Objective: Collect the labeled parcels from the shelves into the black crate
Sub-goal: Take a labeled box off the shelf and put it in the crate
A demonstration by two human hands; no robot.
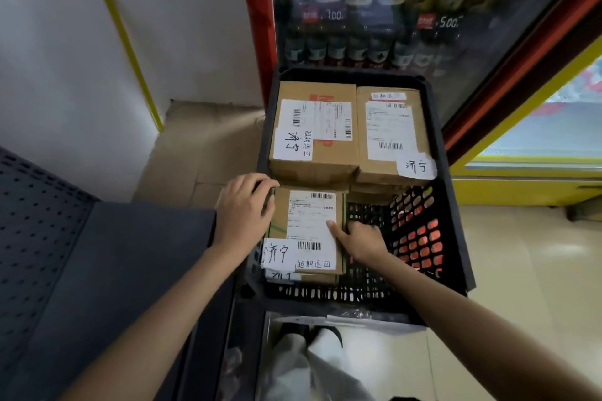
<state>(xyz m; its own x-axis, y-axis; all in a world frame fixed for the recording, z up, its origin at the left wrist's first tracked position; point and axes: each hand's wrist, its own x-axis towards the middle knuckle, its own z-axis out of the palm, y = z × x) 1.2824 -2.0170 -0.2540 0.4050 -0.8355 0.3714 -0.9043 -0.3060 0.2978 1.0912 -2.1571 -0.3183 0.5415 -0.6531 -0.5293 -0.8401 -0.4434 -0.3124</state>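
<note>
Shelving (97, 254) stands dark at the left. Her left hand (242, 205) curls over the near parcel (309, 228) inside the black crate (449, 205); the right hand (361, 242) pinches its other edge. I'd lower it level, snug against the two boxes (351, 133) behind.

Three labeled parcels (314, 130), one black crate (452, 205), two hands (242, 205).

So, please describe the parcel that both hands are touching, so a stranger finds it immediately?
In the black crate, find the near left corner. The parcel there lies lower than the two far boxes, between the left hand and right hand.
</note>
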